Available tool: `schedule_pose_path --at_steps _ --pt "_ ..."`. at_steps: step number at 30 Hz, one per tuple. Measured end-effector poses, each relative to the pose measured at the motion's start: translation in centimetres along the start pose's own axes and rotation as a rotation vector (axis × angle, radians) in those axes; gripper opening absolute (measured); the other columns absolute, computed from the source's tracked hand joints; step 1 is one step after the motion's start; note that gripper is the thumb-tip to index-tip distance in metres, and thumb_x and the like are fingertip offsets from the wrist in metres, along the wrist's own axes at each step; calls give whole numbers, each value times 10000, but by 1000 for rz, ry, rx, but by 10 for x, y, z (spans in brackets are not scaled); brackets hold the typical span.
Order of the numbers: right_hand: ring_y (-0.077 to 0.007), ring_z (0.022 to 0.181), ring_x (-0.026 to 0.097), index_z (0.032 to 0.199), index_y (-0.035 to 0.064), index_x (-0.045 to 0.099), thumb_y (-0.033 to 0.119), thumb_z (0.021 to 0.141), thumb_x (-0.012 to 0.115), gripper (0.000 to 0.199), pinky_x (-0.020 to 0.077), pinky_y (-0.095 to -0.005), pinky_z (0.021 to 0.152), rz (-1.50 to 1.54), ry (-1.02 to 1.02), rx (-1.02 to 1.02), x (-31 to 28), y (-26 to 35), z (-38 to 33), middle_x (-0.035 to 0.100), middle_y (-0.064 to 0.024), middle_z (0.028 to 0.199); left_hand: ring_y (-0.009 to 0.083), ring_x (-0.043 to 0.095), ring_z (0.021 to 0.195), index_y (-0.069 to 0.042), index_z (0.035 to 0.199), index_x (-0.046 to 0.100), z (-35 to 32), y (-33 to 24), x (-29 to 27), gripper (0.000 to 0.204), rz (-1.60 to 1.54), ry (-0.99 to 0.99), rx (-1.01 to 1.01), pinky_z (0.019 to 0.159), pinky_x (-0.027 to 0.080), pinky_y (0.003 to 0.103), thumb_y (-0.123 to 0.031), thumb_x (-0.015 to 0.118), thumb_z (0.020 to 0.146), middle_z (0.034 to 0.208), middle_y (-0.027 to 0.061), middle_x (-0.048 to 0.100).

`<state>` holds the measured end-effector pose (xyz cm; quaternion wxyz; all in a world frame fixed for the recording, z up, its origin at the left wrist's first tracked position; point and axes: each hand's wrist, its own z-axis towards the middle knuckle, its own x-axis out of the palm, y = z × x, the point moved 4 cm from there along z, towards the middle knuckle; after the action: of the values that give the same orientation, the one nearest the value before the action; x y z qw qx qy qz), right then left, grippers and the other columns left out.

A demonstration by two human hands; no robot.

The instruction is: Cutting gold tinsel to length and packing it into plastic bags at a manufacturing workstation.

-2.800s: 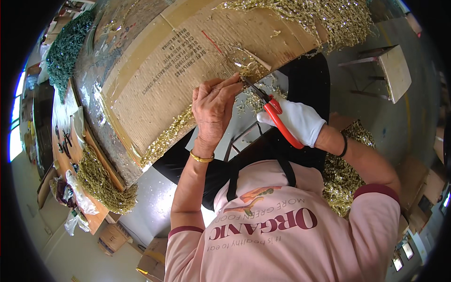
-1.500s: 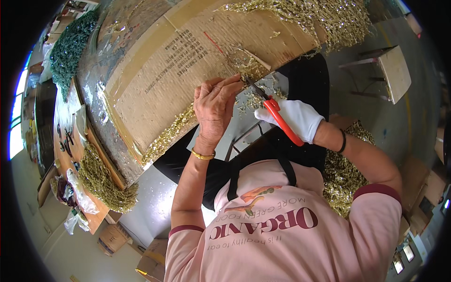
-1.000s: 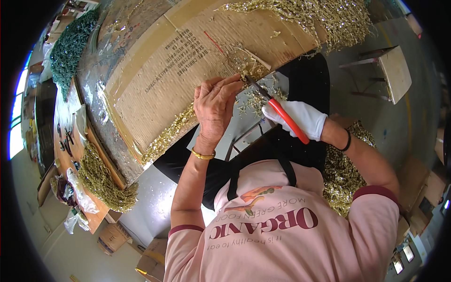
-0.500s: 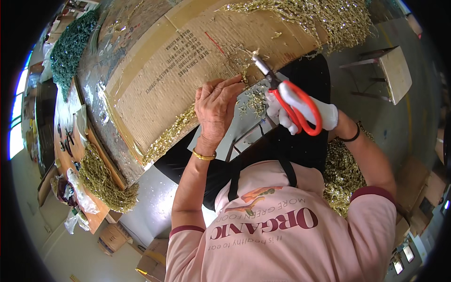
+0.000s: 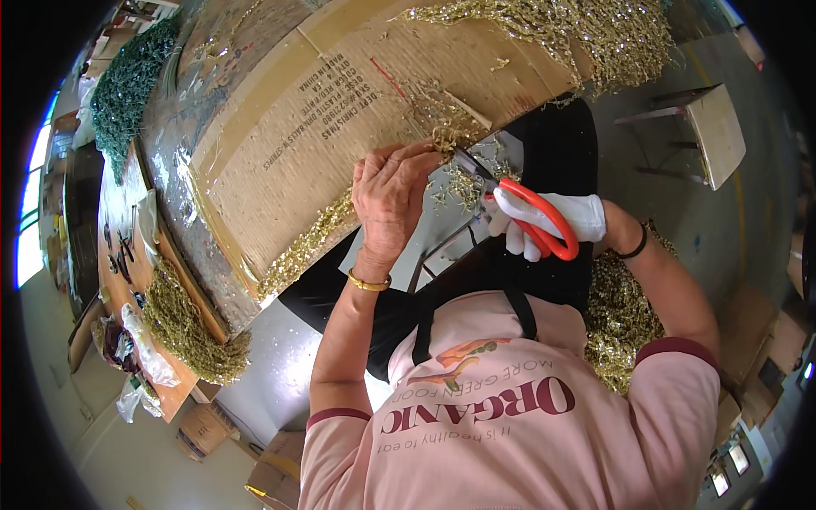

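Observation:
My bare left hand is closed on a gold glitter garland, which runs along the near edge of a cardboard sheet. The garland's loose end sticks out past my fingertips. Gloved in white, my right hand grips red-handled scissors. Their blades reach the garland end right beside my left fingertips; whether they are parted there is hard to make out. Below the blades, more gold-green sprigs show over my lap.
Gold garland piles lie at the cardboard's far right, on a wooden board at left, and by my right side. A green garland bundle sits far left. A stool stands at right.
The scissors have come down and left, from above the cardboard edge to the garland end at my left fingertips. My left hand has stayed in place.

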<state>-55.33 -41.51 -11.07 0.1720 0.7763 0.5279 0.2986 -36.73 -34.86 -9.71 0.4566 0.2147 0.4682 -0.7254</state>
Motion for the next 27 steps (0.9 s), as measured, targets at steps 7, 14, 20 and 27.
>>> schedule_pose_path --at_steps 7,14,20,27 --pt "-103 577 521 1009 14 533 659 832 385 685 446 -229 542 -101 -16 13 2 3 11 542 -39 725 216 569 866 -129 887 611 -2 1 0 184 -16 7 17 739 412 324 -43 639 727 956 -1 643" --pt "-75 511 440 875 76 519 513 883 445 443 381 -206 458 -398 -216 -214 -5 3 20 468 10 632 220 568 871 -132 894 607 -2 0 0 213 1 12 20 737 413 329 -31 639 710 958 1 639" --pt "-67 491 415 823 68 525 489 887 458 430 359 -211 442 -402 -333 -267 1 12 14 444 16 596 223 566 871 -126 894 608 -2 0 -1 205 1 15 15 741 414 335 -34 643 714 954 10 636" --pt "-97 492 439 827 61 531 489 886 459 438 383 -235 463 -416 -315 -246 -2 14 13 452 5 591 161 565 877 -152 897 605 -2 2 0 228 -11 10 47 679 389 299 -52 668 701 988 -44 644"
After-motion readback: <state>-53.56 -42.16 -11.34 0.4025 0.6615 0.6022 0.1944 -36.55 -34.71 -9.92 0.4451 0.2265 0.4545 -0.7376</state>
